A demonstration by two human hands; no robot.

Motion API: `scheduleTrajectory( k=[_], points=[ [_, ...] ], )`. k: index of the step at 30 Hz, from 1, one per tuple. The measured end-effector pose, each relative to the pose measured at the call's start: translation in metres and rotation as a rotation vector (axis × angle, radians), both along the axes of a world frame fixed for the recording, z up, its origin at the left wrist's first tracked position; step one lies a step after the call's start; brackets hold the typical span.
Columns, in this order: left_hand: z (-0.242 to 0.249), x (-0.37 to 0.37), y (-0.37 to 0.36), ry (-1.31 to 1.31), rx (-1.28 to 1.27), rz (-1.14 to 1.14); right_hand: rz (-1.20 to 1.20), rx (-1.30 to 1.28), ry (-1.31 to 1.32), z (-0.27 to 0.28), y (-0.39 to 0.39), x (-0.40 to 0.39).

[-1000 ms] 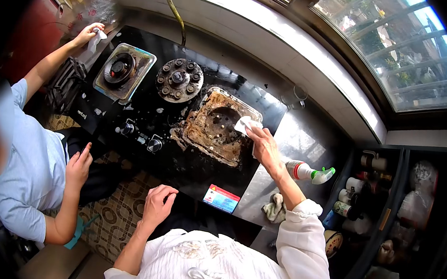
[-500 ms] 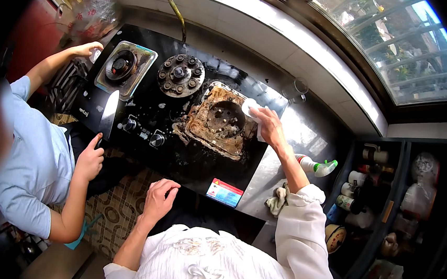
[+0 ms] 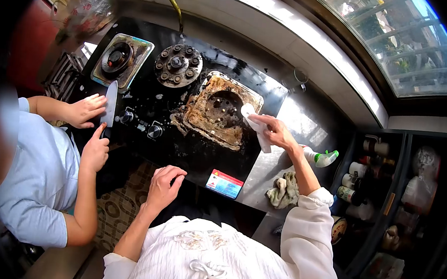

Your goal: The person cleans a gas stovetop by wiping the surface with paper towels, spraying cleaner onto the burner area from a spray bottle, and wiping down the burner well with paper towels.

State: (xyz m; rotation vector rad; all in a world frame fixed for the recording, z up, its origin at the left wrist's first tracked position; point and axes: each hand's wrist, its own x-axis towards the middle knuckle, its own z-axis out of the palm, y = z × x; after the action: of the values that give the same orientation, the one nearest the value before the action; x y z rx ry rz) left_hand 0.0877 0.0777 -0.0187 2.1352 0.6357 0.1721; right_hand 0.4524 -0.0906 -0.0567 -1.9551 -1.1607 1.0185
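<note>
My right hand (image 3: 278, 133) is closed on a white paper tissue (image 3: 261, 129) at the right rim of a rusty, greasy burner tray (image 3: 196, 117). This tray sits on the right side of a black glass gas stove (image 3: 195, 161). Its burner opening (image 3: 225, 108) is dark, with pale bits scattered in it. My left hand (image 3: 165, 186) hovers by the stove's front edge, fingers loosely bent and nothing visible in it. A red and blue label (image 3: 224, 183) lies on the stove to its right. A round burner head (image 3: 178, 64) rests, dirty, on the middle of the glass.
At left, another person's hand (image 3: 95, 153) grips a knife (image 3: 109, 107), their other hand (image 3: 85, 110) beside the blade. A spray bottle (image 3: 323, 157) and a crumpled cloth (image 3: 283, 190) lie right of the stove. Another burner (image 3: 116, 60) is at far left. Dark shelves (image 3: 394, 205) stand at right.
My right hand has drawn slightly down toward me with the tissue at the tray's rim. The other person's free hand has come from the stove's far left to the knife blade.
</note>
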Motion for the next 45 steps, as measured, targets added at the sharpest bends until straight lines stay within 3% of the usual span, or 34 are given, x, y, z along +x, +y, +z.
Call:
scheduleTrajectory(
  k=[8,10,12,15,16,18,20,23,34,40,45],
  points=[
    [0.006,0.028,-0.006,-0.080,0.048,-0.104,0.148,-0.008,-0.121,-0.009,-0.022,-0.028],
    [0.005,0.028,-0.008,-0.081,0.053,-0.122,0.207,0.036,-0.368,-0.006,-0.021,-0.035],
    [0.004,0.025,-0.011,-0.060,0.053,-0.132,0.178,0.019,-0.437,0.007,-0.014,-0.044],
    [0.002,0.020,-0.014,-0.054,0.054,-0.135,0.153,-0.261,-0.645,0.021,-0.004,-0.053],
    [0.002,0.019,-0.016,-0.050,0.048,-0.131,0.154,-0.260,-0.647,0.018,-0.006,-0.055],
    [0.001,0.017,-0.016,-0.052,0.048,-0.124,0.105,-0.074,-0.932,0.012,-0.009,-0.059],
    [-0.001,0.014,-0.016,-0.055,0.047,-0.114,0.144,-0.048,-0.900,-0.003,-0.011,-0.056],
    [-0.001,0.013,-0.017,-0.060,0.048,-0.112,0.165,0.204,-0.631,-0.017,-0.011,-0.063],
    [0.001,0.011,-0.026,-0.065,0.028,-0.110,-0.043,0.105,-0.643,-0.015,-0.003,-0.097],
    [0.002,0.018,-0.027,-0.069,0.049,-0.145,-0.132,0.201,-0.600,-0.016,-0.009,-0.115],
    [0.012,0.082,-0.030,-0.321,0.102,-0.195,-0.243,0.229,-0.512,-0.016,-0.009,-0.126]
  ],
)
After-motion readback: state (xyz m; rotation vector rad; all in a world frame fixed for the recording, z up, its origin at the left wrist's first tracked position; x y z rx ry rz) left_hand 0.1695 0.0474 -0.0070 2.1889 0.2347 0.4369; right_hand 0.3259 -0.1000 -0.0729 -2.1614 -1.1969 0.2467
